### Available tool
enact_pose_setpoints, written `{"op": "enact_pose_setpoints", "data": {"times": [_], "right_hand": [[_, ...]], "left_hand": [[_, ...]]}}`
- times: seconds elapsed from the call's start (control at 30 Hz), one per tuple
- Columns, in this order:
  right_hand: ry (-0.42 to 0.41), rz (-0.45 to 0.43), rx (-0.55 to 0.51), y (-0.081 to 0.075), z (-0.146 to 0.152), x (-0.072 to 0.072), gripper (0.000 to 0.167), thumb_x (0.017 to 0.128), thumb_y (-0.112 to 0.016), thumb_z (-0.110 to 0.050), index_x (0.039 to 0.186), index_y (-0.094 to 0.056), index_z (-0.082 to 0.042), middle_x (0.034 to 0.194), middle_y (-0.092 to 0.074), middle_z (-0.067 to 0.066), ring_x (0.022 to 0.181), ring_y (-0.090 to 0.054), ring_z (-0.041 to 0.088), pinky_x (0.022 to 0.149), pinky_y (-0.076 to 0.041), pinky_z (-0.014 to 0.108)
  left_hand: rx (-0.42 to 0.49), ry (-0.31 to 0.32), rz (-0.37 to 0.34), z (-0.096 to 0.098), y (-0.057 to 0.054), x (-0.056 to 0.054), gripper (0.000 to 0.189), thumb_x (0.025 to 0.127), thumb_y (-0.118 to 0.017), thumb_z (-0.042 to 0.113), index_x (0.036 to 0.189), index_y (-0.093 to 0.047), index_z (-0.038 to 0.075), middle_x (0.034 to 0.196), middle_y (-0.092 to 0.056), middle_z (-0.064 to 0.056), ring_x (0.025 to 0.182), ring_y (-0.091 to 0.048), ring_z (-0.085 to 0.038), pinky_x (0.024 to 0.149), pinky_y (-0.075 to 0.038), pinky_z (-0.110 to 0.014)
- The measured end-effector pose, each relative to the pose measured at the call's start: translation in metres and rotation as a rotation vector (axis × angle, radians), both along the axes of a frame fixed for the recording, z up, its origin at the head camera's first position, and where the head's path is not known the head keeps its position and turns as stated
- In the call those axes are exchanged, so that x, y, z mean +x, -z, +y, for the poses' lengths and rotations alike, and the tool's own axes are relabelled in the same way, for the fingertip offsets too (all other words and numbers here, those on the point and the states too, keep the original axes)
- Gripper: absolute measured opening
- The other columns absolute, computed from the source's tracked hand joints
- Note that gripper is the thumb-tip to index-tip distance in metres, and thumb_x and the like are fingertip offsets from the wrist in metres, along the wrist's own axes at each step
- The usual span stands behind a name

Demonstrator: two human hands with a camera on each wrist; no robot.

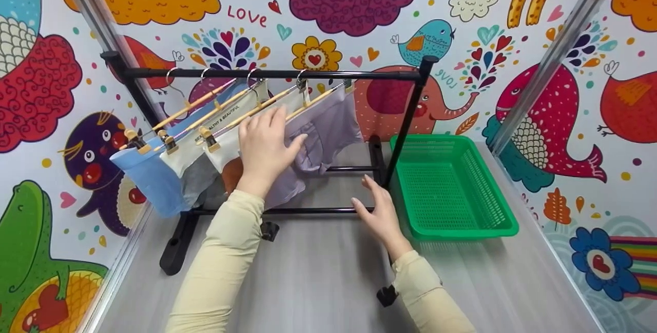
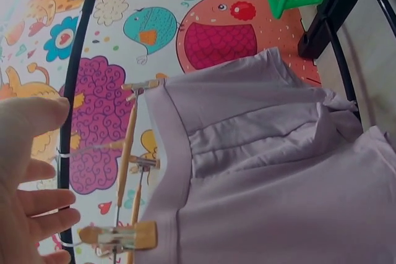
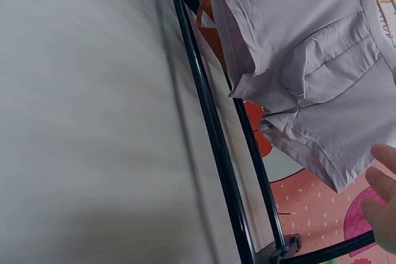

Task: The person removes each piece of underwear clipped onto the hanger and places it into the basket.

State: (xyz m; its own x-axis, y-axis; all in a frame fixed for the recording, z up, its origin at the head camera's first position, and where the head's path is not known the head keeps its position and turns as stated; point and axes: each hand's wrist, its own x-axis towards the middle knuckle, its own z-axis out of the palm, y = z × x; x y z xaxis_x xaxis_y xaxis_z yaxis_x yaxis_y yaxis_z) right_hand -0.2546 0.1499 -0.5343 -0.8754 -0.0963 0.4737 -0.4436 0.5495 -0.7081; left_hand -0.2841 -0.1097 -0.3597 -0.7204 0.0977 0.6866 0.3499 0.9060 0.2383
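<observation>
Lavender shorts hang by clips from a wooden hanger, the nearest on the black clothes rack. In front of them in the head view is my left hand, its fingers fairly straight. The left wrist view shows that hand beside a hanger clip, with a gap between them. My right hand is held low near the rack's right post, fingers spread and nothing in them. In the right wrist view its fingers appear beside the shorts' lower edge.
Behind the shorts, several wooden hangers carry a light blue garment and white ones, one with printed lettering. A green plastic basket stands right of the rack on the grey surface. Patterned walls enclose the space.
</observation>
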Motion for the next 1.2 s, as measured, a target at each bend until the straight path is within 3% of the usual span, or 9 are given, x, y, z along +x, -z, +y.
{"op": "enact_pose_setpoints", "data": {"times": [0.37, 0.5, 0.83, 1.2], "right_hand": [[0.002, -0.042, 0.005, -0.008, -0.012, -0.014, 0.061, 0.094, -0.067, -0.025, 0.146, -0.044, -0.003, 0.137, -0.057, 0.013, 0.130, -0.045, 0.034, 0.108, -0.033, 0.052], [0.000, -0.055, -0.008, -0.012, -0.015, -0.018, 0.062, 0.095, -0.067, -0.026, 0.147, -0.043, -0.004, 0.138, -0.056, 0.013, 0.131, -0.045, 0.034, 0.108, -0.033, 0.053], [0.002, -0.014, -0.004, -0.023, -0.018, -0.028, 0.061, 0.095, -0.066, -0.026, 0.146, -0.044, -0.001, 0.136, -0.057, 0.016, 0.127, -0.048, 0.034, 0.107, -0.034, 0.052], [-0.007, 0.042, 0.011, -0.043, -0.019, -0.040, 0.060, 0.094, -0.067, -0.026, 0.144, -0.045, -0.002, 0.134, -0.059, 0.015, 0.127, -0.048, 0.035, 0.107, -0.034, 0.052]], "left_hand": [[0.006, -0.048, -0.147, -0.010, -0.005, -0.011, 0.062, 0.087, -0.074, 0.041, 0.136, -0.057, 0.007, 0.131, -0.060, -0.017, 0.120, -0.054, -0.037, 0.108, -0.026, -0.055], [0.000, -0.059, -0.170, -0.013, -0.004, -0.014, 0.060, 0.088, -0.073, 0.039, 0.136, -0.057, 0.007, 0.130, -0.061, -0.018, 0.120, -0.054, -0.037, 0.108, -0.026, -0.054], [-0.031, -0.073, -0.117, -0.015, 0.003, -0.019, 0.052, 0.087, -0.075, 0.033, 0.128, -0.061, 0.005, 0.124, -0.064, -0.019, 0.117, -0.056, -0.037, 0.101, -0.034, -0.054], [-0.007, -0.081, -0.081, -0.017, 0.009, -0.024, 0.036, 0.088, -0.074, 0.024, 0.116, -0.066, 0.003, 0.111, -0.066, -0.019, 0.105, -0.060, -0.039, 0.082, -0.045, -0.053]]}}
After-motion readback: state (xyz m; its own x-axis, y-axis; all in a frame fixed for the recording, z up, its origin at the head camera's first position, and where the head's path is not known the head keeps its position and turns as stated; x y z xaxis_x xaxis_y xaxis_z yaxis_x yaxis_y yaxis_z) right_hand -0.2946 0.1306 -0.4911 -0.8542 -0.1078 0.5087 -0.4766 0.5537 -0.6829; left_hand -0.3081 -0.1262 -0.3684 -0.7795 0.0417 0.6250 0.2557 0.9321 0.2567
